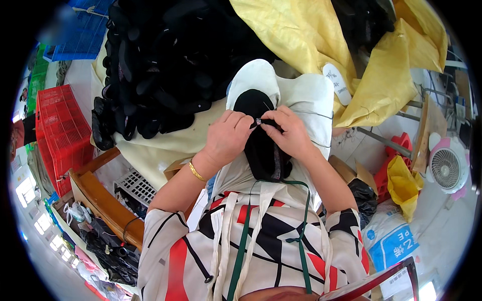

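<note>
A black cloth shoe (262,156) lies lengthwise on my lap, its rounded toe pointing away from me. My left hand (228,136) is closed, thumb and fingertips pinching the black fabric near the middle of the shoe. From the other side my right hand (290,134) pinches the same spot, and the two sets of fingertips almost meet. A small pale patterned bit shows between them. Above the fingers a thin light line, maybe a needle or thread, crosses the toe. White cloth (307,95) covers my knees under the shoe.
Ahead and left is a large heap of black shoes (155,65). A yellow sheet (296,30) and a white sole-shaped piece (336,83) lie at right. Red crates (63,130) and a wooden bench (108,205) stand left; a fan (447,168) stands far right.
</note>
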Demonstrator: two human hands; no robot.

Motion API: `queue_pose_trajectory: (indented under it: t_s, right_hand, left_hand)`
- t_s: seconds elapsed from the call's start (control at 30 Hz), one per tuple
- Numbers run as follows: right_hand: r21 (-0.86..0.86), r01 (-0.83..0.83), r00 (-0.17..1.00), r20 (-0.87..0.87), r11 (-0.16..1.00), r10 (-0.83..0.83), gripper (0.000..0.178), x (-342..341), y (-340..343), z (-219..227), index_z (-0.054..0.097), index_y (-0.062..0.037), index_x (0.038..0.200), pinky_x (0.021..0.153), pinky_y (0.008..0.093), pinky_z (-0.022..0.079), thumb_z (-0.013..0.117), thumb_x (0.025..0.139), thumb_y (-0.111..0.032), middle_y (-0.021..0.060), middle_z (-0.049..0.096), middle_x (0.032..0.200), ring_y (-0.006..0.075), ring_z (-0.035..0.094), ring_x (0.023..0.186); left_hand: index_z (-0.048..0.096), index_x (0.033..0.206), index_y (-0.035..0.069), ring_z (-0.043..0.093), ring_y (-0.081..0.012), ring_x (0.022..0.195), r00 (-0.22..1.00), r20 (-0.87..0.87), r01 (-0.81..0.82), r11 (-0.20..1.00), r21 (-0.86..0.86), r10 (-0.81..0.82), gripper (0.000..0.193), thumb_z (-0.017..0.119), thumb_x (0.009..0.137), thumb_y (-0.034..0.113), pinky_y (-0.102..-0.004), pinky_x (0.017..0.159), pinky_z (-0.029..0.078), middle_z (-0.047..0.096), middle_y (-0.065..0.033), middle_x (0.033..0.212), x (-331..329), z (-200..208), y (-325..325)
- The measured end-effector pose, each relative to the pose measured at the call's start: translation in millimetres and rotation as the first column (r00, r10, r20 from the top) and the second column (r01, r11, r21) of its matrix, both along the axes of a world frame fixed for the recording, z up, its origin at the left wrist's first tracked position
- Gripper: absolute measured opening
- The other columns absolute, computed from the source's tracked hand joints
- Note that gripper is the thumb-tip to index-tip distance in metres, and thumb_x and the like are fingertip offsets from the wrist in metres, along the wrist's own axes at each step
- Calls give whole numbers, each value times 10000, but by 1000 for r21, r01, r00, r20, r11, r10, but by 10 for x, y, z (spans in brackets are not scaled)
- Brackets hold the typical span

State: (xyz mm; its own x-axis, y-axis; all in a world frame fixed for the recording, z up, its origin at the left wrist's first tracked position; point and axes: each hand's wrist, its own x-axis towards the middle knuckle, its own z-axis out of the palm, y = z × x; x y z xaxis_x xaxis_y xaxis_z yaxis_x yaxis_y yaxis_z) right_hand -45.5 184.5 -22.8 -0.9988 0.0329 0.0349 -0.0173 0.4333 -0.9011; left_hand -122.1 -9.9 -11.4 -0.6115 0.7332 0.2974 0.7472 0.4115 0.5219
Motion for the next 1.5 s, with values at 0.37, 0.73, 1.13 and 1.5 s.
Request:
queue_pose_trajectory:
  t_s: [0.37,0.73,1.13,1.5]
  right_hand:
    - [-176,39,979,204,984,-2,213,-71,4,-16,666,-24,991,676,356,492,730,873,-189,119,578,846,274,579,734]
    - [548,-16,1000,8,836,14,250,87,203,228,565,-35,752,638,412,506,694,871,-213,117,594,775,315,608,736]
    - [-889,393,876,440,-236,-198,419,-69,-205,144,446,-111,719,756,363,457,420,1082,-320,16,441,682,160,431,627]
    - [-874,264,932,341,-408,-126,418,558,-201,74,343,-153,644,634,307,346,447,1040,-236,-29,241,559,132,208,517]
  left_hand:
    - [651,914,52,596,-288,714,790,603,-99,994,-50,109,170,731,839,181,-380,604,474,595,-104,777,-138,38,-27]
    - [581,815,-14,625,-152,549,439,843,-271,940,-205,310,352,619,965,302,-283,493,461,591,-86,659,-228,168,139]
    - [613,818,31,478,-45,506,305,909,-505,857,-100,286,209,670,952,182,-229,455,412,575,4,639,-78,-7,231]
    - [638,782,44,476,-22,563,318,902,-573,817,-64,293,183,703,925,138,-204,504,386,640,30,680,63,-179,163]
